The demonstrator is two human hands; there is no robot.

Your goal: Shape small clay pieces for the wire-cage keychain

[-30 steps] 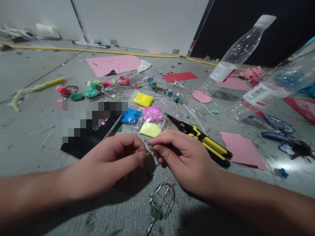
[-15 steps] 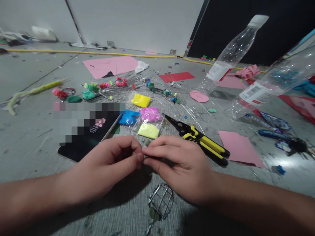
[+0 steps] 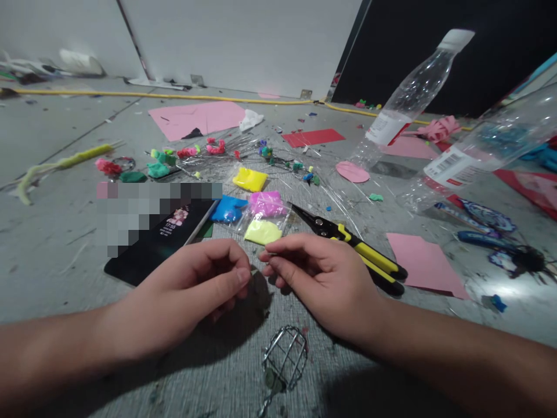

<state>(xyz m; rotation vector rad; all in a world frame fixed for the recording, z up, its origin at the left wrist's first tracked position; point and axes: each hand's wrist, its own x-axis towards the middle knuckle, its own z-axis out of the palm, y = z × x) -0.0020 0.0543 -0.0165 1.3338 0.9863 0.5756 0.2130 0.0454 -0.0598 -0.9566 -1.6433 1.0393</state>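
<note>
My left hand (image 3: 204, 284) is closed in a pinch, with a tiny grey-green bit of clay (image 3: 255, 271) showing at its fingertips. Just across from it, my right hand (image 3: 317, 273) has thumb and fingers drawn together; whatever they hold, if anything, is too small to name. A narrow gap separates the two hands. Below them lies a small twisted-wire frame (image 3: 285, 357) with crossbars, bearing a grey-green lump (image 3: 273, 380) at its lower end. Beyond the fingers are bags of pale yellow clay (image 3: 263, 231), pink clay (image 3: 266, 203), blue clay (image 3: 228, 209) and yellow clay (image 3: 250, 179).
Yellow-and-black pliers (image 3: 348, 238) lie beside my right hand, partly behind it. A phone (image 3: 161, 244) is by my left hand. Two plastic bottles (image 3: 387, 125) stand at the right. Pink paper (image 3: 424, 264), wire strands and clay scraps (image 3: 161, 168) litter the surface.
My hands were touching at the fingertips and are now slightly apart. The right hand has drawn a little up and away. The wire frame has stayed put.
</note>
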